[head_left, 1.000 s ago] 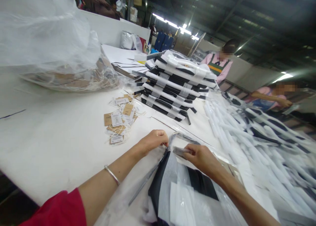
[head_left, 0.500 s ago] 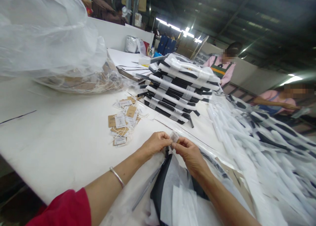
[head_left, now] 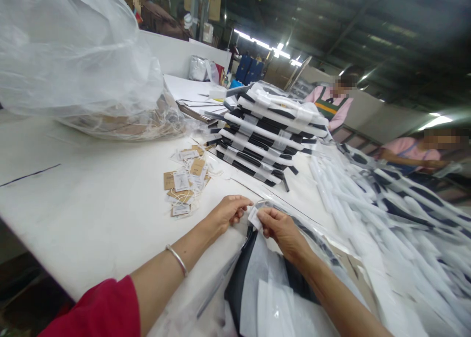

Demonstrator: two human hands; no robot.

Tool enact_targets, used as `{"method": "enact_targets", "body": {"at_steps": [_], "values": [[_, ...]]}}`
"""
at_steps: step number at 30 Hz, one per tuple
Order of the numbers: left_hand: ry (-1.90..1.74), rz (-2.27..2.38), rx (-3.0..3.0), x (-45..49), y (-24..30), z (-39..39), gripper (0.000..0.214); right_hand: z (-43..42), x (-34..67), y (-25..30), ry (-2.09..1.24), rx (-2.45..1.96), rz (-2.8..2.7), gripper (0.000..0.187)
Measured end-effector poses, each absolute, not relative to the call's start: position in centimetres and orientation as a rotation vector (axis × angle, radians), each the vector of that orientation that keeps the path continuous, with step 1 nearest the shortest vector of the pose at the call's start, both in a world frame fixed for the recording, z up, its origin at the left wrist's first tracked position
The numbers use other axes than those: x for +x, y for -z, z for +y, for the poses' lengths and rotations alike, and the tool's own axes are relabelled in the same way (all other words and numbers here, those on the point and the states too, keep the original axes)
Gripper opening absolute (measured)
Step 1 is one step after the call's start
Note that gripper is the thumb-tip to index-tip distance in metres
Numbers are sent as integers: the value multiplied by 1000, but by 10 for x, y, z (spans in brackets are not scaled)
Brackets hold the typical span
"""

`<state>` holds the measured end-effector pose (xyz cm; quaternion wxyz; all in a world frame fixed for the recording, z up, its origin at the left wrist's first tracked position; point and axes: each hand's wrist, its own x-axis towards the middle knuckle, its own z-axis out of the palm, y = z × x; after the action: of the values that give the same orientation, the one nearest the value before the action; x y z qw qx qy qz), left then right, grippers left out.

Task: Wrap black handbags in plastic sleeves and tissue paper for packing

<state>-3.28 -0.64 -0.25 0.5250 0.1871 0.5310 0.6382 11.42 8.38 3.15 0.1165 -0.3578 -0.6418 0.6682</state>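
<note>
My right hand pinches a small white hang tag between thumb and fingers. The tag hangs at the top of a black bag, which is partly covered by white wrapping sheet and lies on the table in front of me. Just left of the tag is my left hand, its index finger stretched toward it and the other fingers loosely bent. I see nothing held in it. Further left, a loose pile of brown and white hang tags with white strings rests on the table.
Behind the bag rises a stack of wrapped black and white pieces. A large clear plastic bag of tags sits at the left. Wrapped goods cover the right side. Two people work across the table.
My left hand has let go of the tag and drawn slightly left, its fingers loosening. The right hand keeps the tag, which has turned and dropped a little lower.
</note>
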Motion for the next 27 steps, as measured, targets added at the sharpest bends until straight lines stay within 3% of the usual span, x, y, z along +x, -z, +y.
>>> {"method": "enact_targets", "body": {"at_steps": [4, 9, 12, 15, 21, 25, 27], "values": [[-1506, 1325, 557, -29, -4, -9, 27, 90, 106, -33, -1643, -988, -2236, 41], [-1520, 1602, 959, -17, -16, -17, 10, 94, 97, -31, -1579, -1010, -2377, 37], [-1360, 1926, 1356, -8, -19, -24, 19, 95, 99, -26, -1621, -1059, -2270, 24], [-1216, 2019, 1493, -2, -17, -31, 31, 94, 103, -21, -1684, -1093, -2083, 25], [-1408, 1943, 1203, -10, -8, -28, 46, 87, 103, -23, -1731, -1180, -1896, 45], [-1325, 1737, 948, -16, -2, -21, 18, 85, 105, -31, -1689, -1110, -2019, 43], [-1315, 1680, 925, -19, -2, -20, 16, 87, 110, -36, -1645, -1082, -2103, 38]]}}
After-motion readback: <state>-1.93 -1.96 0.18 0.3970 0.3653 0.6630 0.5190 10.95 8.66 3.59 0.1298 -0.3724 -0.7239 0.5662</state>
